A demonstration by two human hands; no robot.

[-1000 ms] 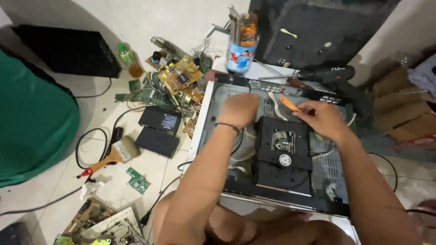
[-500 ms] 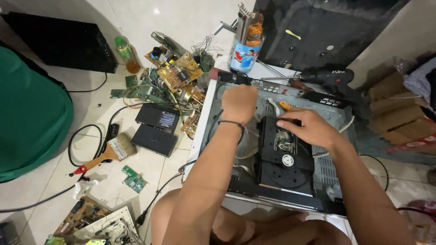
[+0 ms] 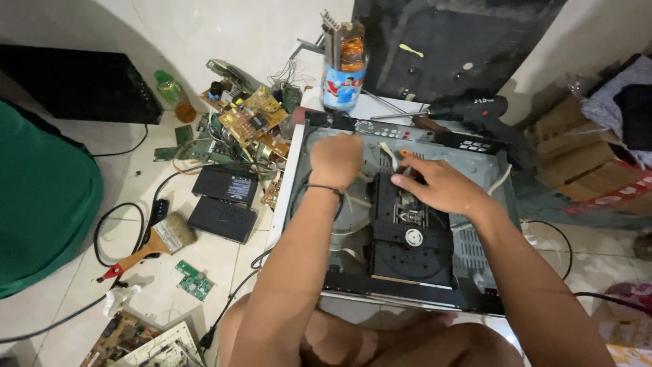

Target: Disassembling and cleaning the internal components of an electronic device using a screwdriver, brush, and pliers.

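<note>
On the floor, between the knees: an opened disc player (image 3: 475, 170) lies flat with its cover off, and both hands work inside its rear half.

Disc player: silver chassis, black disc drive (image 3: 412, 238) in the middle with its round hub showing; the front panel faces away from the person, toward a tin of tools (image 3: 343, 75).

Left hand: the left hand (image 3: 336, 160) is curled into a loose fist, knuckles up, resting on the chassis floor just left of the drive. What the fingers close on cannot be told, since they are tucked under the palm; pale flat cables lie just beside it.

Right hand: the right hand (image 3: 435, 185) is partly closed, fingers bent down onto the top edge of the drive. An orange-handled tool (image 3: 405, 155), probably a small screwdriver, juts from behind the fingers; the hand appears to pinch it, though the grip itself is hidden.

Doing it well: I would judge that the tool tip should sit square before any turning, that the left hand should steady the chassis and keep the cables out of the way, and that force should stay light near the thin ribbon.

Around: circuit boards (image 3: 251, 119), two small black boxes (image 3: 224, 200), a paintbrush (image 3: 159, 241) and a cordless drill (image 3: 472, 109).
</note>
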